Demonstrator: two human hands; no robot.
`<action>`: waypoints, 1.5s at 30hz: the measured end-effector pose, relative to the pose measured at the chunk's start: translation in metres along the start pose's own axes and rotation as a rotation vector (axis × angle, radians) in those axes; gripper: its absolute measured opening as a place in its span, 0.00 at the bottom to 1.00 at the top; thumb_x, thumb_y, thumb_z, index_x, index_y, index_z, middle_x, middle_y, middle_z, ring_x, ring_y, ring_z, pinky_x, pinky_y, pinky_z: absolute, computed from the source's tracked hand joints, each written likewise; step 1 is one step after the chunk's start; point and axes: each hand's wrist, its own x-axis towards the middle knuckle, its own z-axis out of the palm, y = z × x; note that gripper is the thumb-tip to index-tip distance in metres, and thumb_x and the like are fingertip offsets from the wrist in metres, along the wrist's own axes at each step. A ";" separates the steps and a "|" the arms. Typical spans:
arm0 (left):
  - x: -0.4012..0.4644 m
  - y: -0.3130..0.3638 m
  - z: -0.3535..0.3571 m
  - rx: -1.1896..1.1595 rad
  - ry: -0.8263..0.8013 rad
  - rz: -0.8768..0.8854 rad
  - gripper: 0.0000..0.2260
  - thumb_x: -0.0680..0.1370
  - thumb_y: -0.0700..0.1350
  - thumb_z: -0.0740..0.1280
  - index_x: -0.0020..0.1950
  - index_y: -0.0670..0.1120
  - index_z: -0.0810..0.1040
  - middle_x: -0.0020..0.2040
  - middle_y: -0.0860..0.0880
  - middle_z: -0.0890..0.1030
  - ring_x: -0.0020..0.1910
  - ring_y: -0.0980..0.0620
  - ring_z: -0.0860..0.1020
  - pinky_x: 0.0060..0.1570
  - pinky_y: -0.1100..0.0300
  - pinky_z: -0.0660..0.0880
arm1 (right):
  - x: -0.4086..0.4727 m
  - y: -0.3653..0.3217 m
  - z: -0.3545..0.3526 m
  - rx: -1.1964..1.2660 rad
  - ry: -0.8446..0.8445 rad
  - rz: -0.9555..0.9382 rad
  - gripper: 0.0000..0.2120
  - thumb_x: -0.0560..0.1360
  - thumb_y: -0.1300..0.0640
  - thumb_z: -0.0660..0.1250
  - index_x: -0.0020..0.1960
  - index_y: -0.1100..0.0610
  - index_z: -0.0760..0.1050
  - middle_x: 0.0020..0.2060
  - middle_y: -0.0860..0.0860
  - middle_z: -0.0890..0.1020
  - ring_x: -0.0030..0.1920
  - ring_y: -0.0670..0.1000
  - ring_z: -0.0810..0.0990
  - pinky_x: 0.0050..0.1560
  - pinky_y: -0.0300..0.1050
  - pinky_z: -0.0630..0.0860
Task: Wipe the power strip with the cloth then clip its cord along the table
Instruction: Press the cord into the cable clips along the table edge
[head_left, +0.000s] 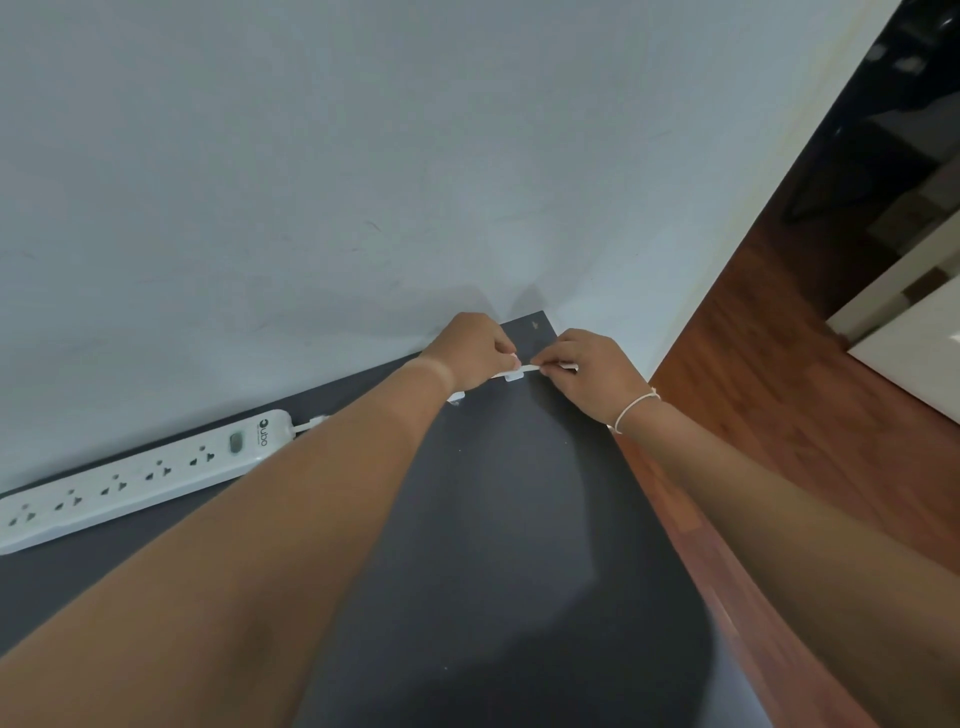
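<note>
I see the left hand (475, 351) and right hand (589, 376) both pinching the white cord (527, 368) over a clip (513, 376) at the table (519, 519) far corner; the power strip (140, 475) lies left, along the wall (363, 156).

Pale grey wall (363, 156); dark table (519, 519); reddish wood floor (779, 364).

The table (509, 545) lies open across its middle and near edge. Along the back edge, the power strip (130, 480) and its cord (524, 369) hug the wall (363, 182), seemingly leaving little gap behind. Both hands crowd the far right corner.
</note>
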 end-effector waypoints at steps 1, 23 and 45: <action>0.000 0.000 0.000 0.004 -0.001 0.006 0.09 0.73 0.41 0.66 0.44 0.37 0.83 0.39 0.43 0.77 0.39 0.49 0.72 0.41 0.57 0.69 | 0.001 0.000 0.000 -0.006 0.002 -0.005 0.09 0.74 0.62 0.65 0.50 0.59 0.83 0.45 0.59 0.82 0.48 0.58 0.78 0.48 0.42 0.69; -0.003 -0.002 0.012 0.336 0.071 0.152 0.12 0.77 0.38 0.56 0.35 0.40 0.73 0.37 0.44 0.72 0.38 0.44 0.71 0.37 0.57 0.64 | 0.005 -0.001 0.000 -0.146 -0.032 -0.105 0.10 0.75 0.63 0.63 0.53 0.61 0.81 0.46 0.62 0.81 0.48 0.62 0.79 0.44 0.43 0.67; -0.019 -0.007 0.010 0.136 0.076 0.056 0.13 0.78 0.41 0.60 0.34 0.40 0.72 0.30 0.48 0.69 0.35 0.46 0.68 0.32 0.59 0.63 | 0.015 -0.013 -0.009 -0.201 -0.057 0.048 0.13 0.77 0.58 0.61 0.60 0.55 0.78 0.54 0.58 0.77 0.57 0.59 0.73 0.55 0.47 0.70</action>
